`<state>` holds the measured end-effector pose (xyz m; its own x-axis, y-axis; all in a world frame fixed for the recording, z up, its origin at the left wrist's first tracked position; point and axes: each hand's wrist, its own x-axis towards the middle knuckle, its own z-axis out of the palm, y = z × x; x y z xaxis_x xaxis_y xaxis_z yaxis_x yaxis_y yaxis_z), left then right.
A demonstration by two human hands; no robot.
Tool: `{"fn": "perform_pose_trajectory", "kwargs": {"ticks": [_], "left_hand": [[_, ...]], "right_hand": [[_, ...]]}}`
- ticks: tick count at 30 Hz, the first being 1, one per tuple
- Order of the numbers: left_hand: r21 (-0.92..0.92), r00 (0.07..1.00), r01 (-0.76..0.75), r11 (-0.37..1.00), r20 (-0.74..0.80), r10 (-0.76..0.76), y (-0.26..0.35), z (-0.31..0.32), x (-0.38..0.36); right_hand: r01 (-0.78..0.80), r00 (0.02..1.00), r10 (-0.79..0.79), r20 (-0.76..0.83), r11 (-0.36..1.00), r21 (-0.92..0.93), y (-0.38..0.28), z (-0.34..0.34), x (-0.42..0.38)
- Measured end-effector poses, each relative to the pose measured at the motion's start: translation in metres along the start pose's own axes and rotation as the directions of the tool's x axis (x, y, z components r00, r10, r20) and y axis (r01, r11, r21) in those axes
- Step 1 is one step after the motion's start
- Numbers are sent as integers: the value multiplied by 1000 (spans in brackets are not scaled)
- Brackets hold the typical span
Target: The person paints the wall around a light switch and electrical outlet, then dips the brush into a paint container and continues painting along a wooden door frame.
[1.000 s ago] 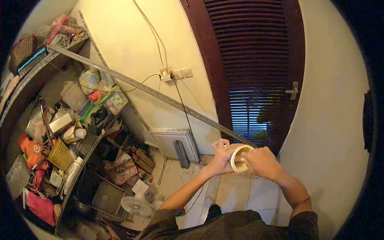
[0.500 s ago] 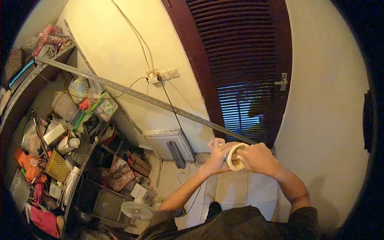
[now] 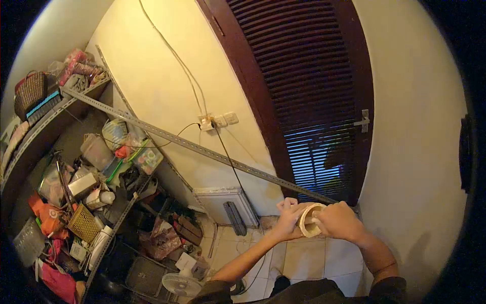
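Observation:
A pale, round, hollow object (image 3: 307, 227), like a ring or short tube, is held up in front of my body above the tiled floor. My left hand (image 3: 290, 221) grips its left side, with some fingers raised behind it. On the right, my right hand (image 3: 338, 221) is closed at its rim, with fingertips reaching into the opening. What the right fingertips pinch inside is too small to make out.
Shelves (image 3: 114, 225) crowded with bags, boxes and a yellow basket (image 3: 84, 223) stand at left. A metal bar (image 3: 202, 150) crosses before the wall. A fan (image 3: 182, 285), a leaning panel (image 3: 226, 206) and a louvred door (image 3: 304, 91) are also there.
The whole view has shifted, so the room, my hands and the ring sit lower and slightly further right. Both hands keep their hold on the round object.

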<state>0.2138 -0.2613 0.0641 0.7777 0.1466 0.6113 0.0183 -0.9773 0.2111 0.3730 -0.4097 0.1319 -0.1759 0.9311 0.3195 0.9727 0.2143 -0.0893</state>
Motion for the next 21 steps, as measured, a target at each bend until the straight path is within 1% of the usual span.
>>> {"fn": "perform_pose_trajectory", "kwargs": {"ticks": [4,5,6,7,8,10,13,14,16,17,19,20,21], "left_hand": [[-43,1000,7,999,12,-7,6,-5,8],[-65,998,-46,997,-36,44,9,-6,11],[-85,992,-101,991,-87,94,11,-7,14],[-92,992,-97,991,-85,90,12,-8,16],[-64,995,-76,995,-71,72,13,-9,17],[20,999,-41,999,-20,41,16,-10,18],[23,1000,-20,1000,4,20,6,6,9],[21,1000,-18,1000,1,18,6,7,10],[-54,997,-53,997,-52,50,7,8,11],[-58,998,-46,997,-53,43,11,4,13],[-73,994,-91,993,-69,86,22,-11,21],[-84,989,-122,989,-90,115,23,-12,23],[-89,990,-117,989,-89,109,22,-12,22]], "right_hand": [[-59,998,59,-20,998,-26,-2,-10,-3],[-64,998,64,-13,998,-21,-3,-8,-3],[-80,995,78,-56,996,-29,-3,-3,-2],[-96,991,92,-99,995,-39,-2,1,-2],[-100,991,96,-92,994,-38,0,5,-3],[-56,998,55,-3,998,-25,5,12,-5],[-43,999,43,17,998,-50,5,2,-8],[-41,999,43,20,998,-52,4,-5,-8],[-104,993,107,50,993,-53,-2,-17,-10],[-102,993,105,58,993,-52,-4,-15,-9],[-151,988,150,-31,987,-60,-7,-8,-8],[-152,988,151,-23,987,-58,-8,-7,-8],[-164,986,164,-11,985,-54,-10,-7,-6]]}}
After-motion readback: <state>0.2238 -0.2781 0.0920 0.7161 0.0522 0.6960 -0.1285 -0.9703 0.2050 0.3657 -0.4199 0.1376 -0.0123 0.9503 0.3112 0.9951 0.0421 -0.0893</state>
